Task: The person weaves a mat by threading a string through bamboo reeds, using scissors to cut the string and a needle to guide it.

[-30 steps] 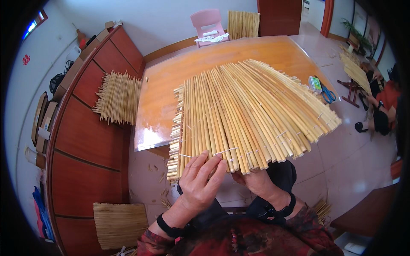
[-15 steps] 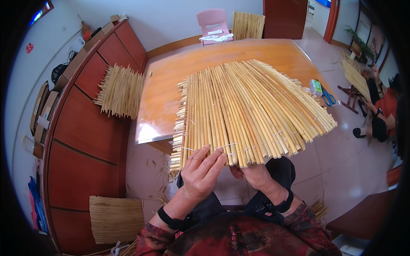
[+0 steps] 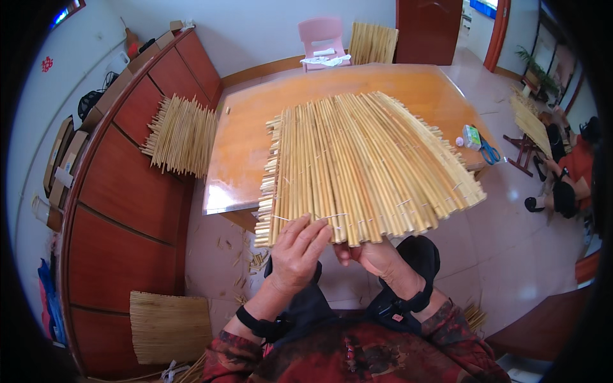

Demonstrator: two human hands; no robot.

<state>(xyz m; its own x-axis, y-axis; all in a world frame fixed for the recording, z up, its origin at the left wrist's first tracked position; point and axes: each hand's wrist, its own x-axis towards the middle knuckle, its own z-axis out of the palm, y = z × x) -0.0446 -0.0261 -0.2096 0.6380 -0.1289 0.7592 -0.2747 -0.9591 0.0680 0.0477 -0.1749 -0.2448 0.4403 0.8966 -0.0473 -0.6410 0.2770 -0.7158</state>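
The stick mat (image 3: 357, 166), over the bench's (image 3: 242, 147) near side, has drawn its right corner inward, apparently tightening its fan, left hand (image 3: 297, 255) fingers on its near edge, right hand (image 3: 378, 258) underneath, each grip's closure hidden.

Hands of the wearer: two, one left hand (image 3: 295, 255) and one right hand (image 3: 380, 258). Dark wristbands (image 3: 412, 295): two, one per wrist. Stick mats: four, comprising one mat at the hands (image 3: 338, 153), one mat behind the chair (image 3: 372, 43), one mat at lower left (image 3: 169, 329) and one mat beside the co-worker (image 3: 532, 127). Bundle of sticks (image 3: 182, 137) against the cabinet (image 3: 128, 255): one. Table (image 3: 242, 140): one. Pink chair (image 3: 319, 30): one. Scissors (image 3: 490, 152): one pair. Small box (image 3: 471, 137): one. Co-worker (image 3: 578, 159): one. Potted plant (image 3: 541, 71): one. Individual sticks overlap too closely for a reliable count.
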